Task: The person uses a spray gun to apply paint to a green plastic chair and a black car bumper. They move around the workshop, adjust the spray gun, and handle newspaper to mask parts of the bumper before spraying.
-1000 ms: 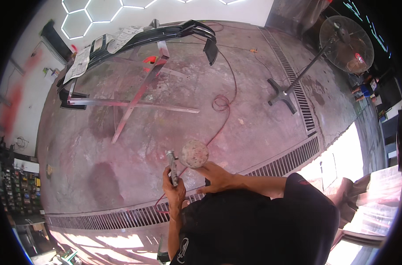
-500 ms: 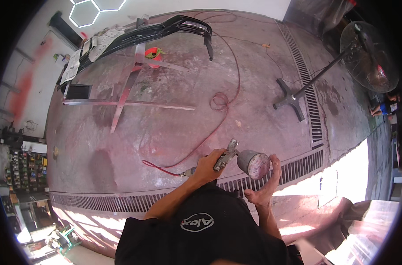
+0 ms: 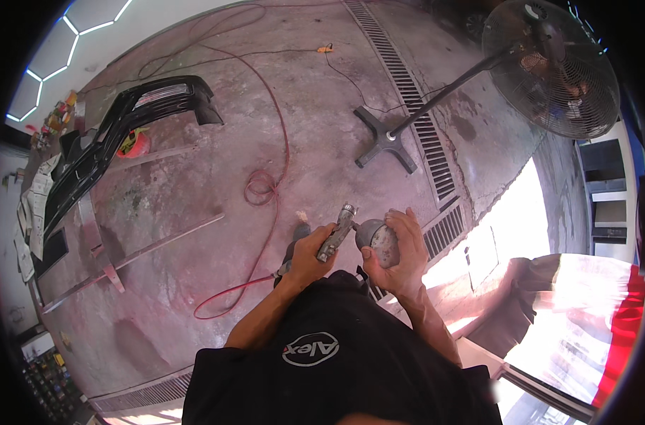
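My left hand (image 3: 310,253) is wrapped round the grip of a metal spray gun (image 3: 342,225) in front of my body. A grey, paint-spotted cup (image 3: 383,248) is joined to the gun's right side. My right hand (image 3: 407,248) is closed around that cup, the thumb on its near side and the fingers over its far side. From the gun's grip a red air hose (image 3: 230,289) runs down to the floor, loops there and trails away to the far side.
A black car bumper (image 3: 110,138), partly covered with newspaper, rests on a metal stand (image 3: 89,216) at left. Behind it stands a red bucket (image 3: 140,147). At right a pedestal fan (image 3: 549,71) stands beside a floor drain grate (image 3: 400,78). A cord with an orange connector (image 3: 325,48) crosses the floor.
My right hand has gone from open beside the cup to closed around it. The view has turned right, so the bumper now shows farther left. My left hand keeps hold of the spray gun.
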Action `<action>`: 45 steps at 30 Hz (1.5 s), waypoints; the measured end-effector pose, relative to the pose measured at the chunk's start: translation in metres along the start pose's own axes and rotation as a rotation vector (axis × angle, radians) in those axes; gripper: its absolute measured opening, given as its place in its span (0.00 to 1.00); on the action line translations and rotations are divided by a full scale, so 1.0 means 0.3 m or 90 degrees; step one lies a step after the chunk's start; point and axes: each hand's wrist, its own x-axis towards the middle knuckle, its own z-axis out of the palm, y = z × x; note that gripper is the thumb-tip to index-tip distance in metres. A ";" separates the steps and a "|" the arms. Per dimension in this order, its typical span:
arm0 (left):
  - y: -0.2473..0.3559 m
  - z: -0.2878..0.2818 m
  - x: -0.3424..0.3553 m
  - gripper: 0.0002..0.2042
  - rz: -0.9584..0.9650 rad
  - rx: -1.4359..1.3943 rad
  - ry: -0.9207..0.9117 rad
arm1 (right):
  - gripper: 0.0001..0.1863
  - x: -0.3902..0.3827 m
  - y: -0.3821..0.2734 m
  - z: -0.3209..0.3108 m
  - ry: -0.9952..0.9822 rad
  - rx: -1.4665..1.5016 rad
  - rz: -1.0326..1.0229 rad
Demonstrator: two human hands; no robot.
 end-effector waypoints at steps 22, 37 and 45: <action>-0.231 -0.034 1.530 0.22 -0.079 -0.004 0.137 | 0.30 1.388 0.929 0.284 -0.098 0.065 -0.085; -0.482 -0.394 2.762 0.24 0.014 -0.018 0.383 | 0.51 2.650 1.265 0.602 -0.044 -0.119 -0.318; -0.610 -0.787 3.411 0.25 0.037 -0.128 0.538 | 0.47 3.376 1.423 1.079 0.181 0.371 -0.078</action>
